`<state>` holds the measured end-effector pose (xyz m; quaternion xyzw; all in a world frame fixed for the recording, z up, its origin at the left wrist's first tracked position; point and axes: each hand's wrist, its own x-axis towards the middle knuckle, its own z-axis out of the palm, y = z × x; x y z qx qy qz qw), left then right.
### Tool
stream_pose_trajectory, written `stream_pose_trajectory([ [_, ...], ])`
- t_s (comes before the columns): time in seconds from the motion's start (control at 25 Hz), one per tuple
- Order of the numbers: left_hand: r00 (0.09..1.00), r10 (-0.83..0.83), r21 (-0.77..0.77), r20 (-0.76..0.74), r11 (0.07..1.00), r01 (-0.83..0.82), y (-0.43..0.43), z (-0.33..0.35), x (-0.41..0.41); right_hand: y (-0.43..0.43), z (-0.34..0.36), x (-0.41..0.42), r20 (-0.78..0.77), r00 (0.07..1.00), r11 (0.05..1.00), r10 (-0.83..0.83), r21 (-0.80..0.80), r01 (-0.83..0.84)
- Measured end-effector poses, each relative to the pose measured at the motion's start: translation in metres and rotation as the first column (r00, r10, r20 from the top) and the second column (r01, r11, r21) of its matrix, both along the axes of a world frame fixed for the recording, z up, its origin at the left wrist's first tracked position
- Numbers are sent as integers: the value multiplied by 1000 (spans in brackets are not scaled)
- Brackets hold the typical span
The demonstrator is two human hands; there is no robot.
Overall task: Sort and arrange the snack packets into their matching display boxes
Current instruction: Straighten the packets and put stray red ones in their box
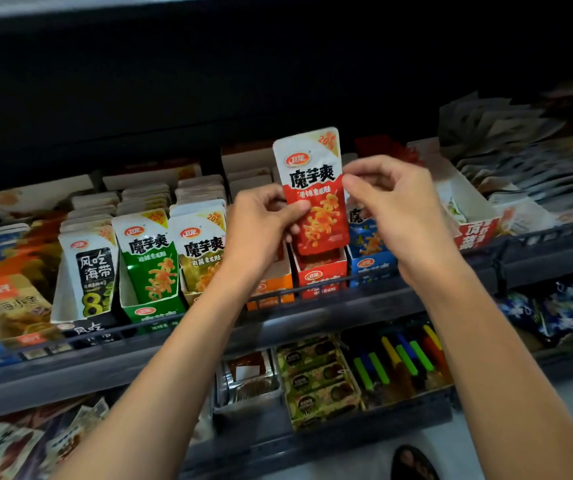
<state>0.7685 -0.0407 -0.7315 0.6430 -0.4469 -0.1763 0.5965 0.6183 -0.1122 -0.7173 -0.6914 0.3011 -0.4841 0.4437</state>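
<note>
Dark grey metal shelving, two tiers in view: upper shelf fronted by thin black wire rail, lower shelf beneath with same grey lip. Black back panel above, unlit. Pale strip along top left edge. Light grey floor bottom right. Dim, flat lighting overall; corners blurred.

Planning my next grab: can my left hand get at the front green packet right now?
Probably yes, once freed. The left hand is pinching the red packet along with the right hand. The green packet stands uncovered at the front of the green box, left of that hand.
</note>
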Motion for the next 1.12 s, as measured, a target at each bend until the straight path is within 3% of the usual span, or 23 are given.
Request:
stream_pose_trajectory([
  [0.16,978,91,112,189,987,-113,-13,-15,3,-17,-28,10,10,1000,990,9,138,-11],
  [0.28,920,116,227,374,951,-212,-18,-25,4,-24,-42,15,-107,994,991,-17,132,31],
  [0.4,849,160,194,504,937,-292,-20,-30,4,-25,-48,15,-251,968,996,-15,80,36],
  [0.52,800,205,135,564,933,-334,-19,-29,3,-27,-49,14,-284,959,995,-3,96,32],
  [0.68,765,246,133,595,908,-396,-21,-32,1,-23,-47,13,-335,942,996,-6,78,34],
  [0.96,829,179,176,530,933,-315,-4,-28,-2,-17,-46,11,-420,907,999,17,48,4],
  [1.12,847,218,138,485,937,-320,42,-15,0,-7,-42,14,-442,895,994,-69,-110,22],
])
